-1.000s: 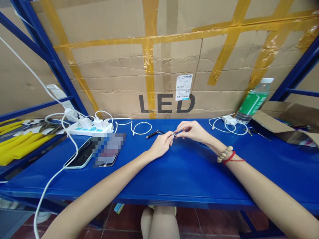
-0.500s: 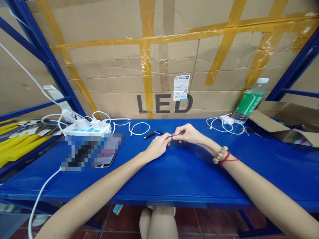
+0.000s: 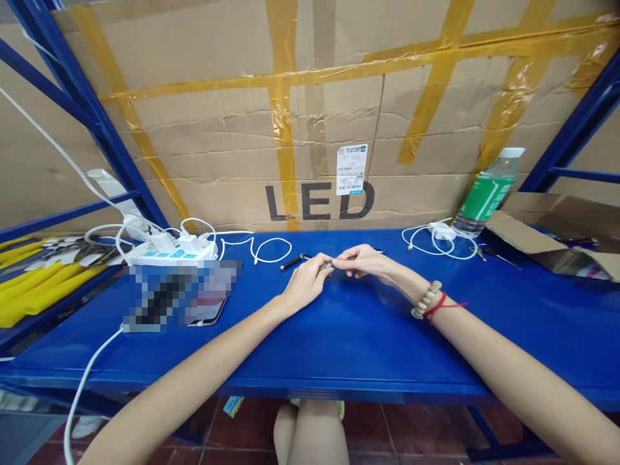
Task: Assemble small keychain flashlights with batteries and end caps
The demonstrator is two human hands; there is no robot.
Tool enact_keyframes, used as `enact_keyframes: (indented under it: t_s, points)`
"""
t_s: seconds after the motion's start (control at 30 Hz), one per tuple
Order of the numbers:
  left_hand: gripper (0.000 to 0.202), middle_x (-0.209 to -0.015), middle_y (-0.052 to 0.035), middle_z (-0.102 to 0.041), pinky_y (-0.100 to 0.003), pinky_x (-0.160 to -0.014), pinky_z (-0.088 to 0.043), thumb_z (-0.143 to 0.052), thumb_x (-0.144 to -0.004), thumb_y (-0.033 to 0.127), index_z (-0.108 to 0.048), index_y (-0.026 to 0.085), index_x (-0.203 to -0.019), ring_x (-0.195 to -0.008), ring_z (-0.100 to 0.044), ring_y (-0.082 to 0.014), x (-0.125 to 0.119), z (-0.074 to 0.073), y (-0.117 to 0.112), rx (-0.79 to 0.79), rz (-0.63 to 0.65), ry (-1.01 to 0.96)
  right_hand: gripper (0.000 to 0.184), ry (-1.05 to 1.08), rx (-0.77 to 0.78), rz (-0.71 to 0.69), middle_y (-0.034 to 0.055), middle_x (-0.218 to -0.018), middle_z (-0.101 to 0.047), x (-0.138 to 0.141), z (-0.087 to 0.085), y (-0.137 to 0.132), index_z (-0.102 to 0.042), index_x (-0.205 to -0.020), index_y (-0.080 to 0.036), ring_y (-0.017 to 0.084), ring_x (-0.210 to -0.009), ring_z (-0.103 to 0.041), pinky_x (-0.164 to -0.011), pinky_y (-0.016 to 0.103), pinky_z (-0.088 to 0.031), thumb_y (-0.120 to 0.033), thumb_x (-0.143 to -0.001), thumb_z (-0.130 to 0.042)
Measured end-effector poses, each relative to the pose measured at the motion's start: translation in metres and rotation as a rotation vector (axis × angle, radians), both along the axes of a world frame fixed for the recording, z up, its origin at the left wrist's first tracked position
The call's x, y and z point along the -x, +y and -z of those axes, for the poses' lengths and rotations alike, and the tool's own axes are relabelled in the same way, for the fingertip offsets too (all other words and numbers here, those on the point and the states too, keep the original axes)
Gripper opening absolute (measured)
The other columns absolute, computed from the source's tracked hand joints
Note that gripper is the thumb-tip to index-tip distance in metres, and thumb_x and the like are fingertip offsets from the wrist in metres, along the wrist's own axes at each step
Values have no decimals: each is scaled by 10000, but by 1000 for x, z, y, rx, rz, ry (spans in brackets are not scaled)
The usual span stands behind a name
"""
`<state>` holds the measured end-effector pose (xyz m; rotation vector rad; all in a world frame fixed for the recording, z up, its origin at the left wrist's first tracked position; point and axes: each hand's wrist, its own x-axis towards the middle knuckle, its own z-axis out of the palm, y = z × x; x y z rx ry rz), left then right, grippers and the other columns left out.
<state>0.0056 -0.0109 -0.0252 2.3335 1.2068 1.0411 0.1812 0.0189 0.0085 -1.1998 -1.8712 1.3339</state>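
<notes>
My left hand [image 3: 305, 282] is closed on a small silvery piece [image 3: 328, 265], pinched between thumb and fingers just above the table. Most of that piece is hidden by the fingers, so its kind cannot be made out. From the right, the fingertips of my right hand [image 3: 361, 261] are pressed together at the piece's end. A short black rod with a cord loop [image 3: 292, 262] lies just beyond my left hand. Behind my right hand, part of a dark, pen-like stick [image 3: 380, 250] shows.
On the blue table [image 3: 339, 349], a power strip [image 3: 169, 258] with white cables and a phone [image 3: 207, 312] lie left. Right are a charger [image 3: 440, 230], pliers-like tool [image 3: 498, 257], water bottle [image 3: 487, 194] and open carton [image 3: 552, 239]. A large cardboard box [image 3: 217, 148] walls the back.
My right hand has turned slightly, its fingers curling lower, and more of the pen-like stick shows behind it. My left hand still pinches the small silvery piece in nearly the same place.
</notes>
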Motion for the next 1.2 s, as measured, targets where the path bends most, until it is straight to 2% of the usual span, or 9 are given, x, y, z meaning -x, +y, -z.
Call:
enact_keyframes:
  t_s: [0.2,0.4,0.57,0.73,0.93,1.03,1.2]
  points:
    - [56,-894,-26,-641,-273,-719,-429,-442,-872,235,-484,200,-861,-859,-590,-186,-1,-1,-1,-36,36,-13,313,44,126,-99,-15,-643,-544,-8,3,7,-689,-677,-165,40,-542,-445,-430,139,-323,-447,-556,-750]
    - [75,-856,-32,-598,-269,-702,-426,-452,-872,243,-466,190,-820,-821,-577,-181,2,2,-1,-125,59,35,346,30,222,-82,-41,-538,-485,-7,10,10,-667,-625,-150,29,-488,-386,-409,141,-268,-445,-484,-780]
    - [57,-888,-37,-601,-269,-734,-436,-444,-876,220,-493,191,-880,-852,-570,-176,3,3,-1,-147,97,60,374,-49,190,-55,-37,-544,-499,-6,11,10,-687,-667,-161,29,-489,-380,-412,145,-260,-484,-497,-765]
    - [129,-939,-42,-612,-280,-782,-440,-437,-880,204,-509,196,-988,-879,-573,-172,3,2,-1,-135,112,38,381,-85,135,-33,-34,-549,-504,-7,11,10,-707,-709,-184,41,-518,-398,-426,147,-275,-499,-502,-759]
    - [121,-902,-36,-627,-275,-778,-437,-443,-870,180,-551,186,-924,-851,-569,-166,2,3,0,-172,48,-20,385,-54,88,-23,-32,-542,-504,-4,11,9,-703,-734,-181,48,-504,-406,-414,155,-281,-503,-527,-742]
    - [102,-908,-43,-636,-266,-767,-439,-453,-858,161,-536,178,-913,-856,-581,-167,0,2,1,-144,21,-87,370,-19,4,24,-22,-547,-529,0,11,8,-684,-716,-159,59,-510,-445,-416,159,-312,-486,-550,-733]
    - [119,-750,-26,-645,-252,-693,-436,-425,-869,175,-516,166,-944,-741,-607,-161,-2,-1,4,-58,-3,-134,340,89,-354,75,10,-611,-603,6,10,8,-653,-737,-122,65,-475,-490,-441,186,-387,-426,-600,-718]
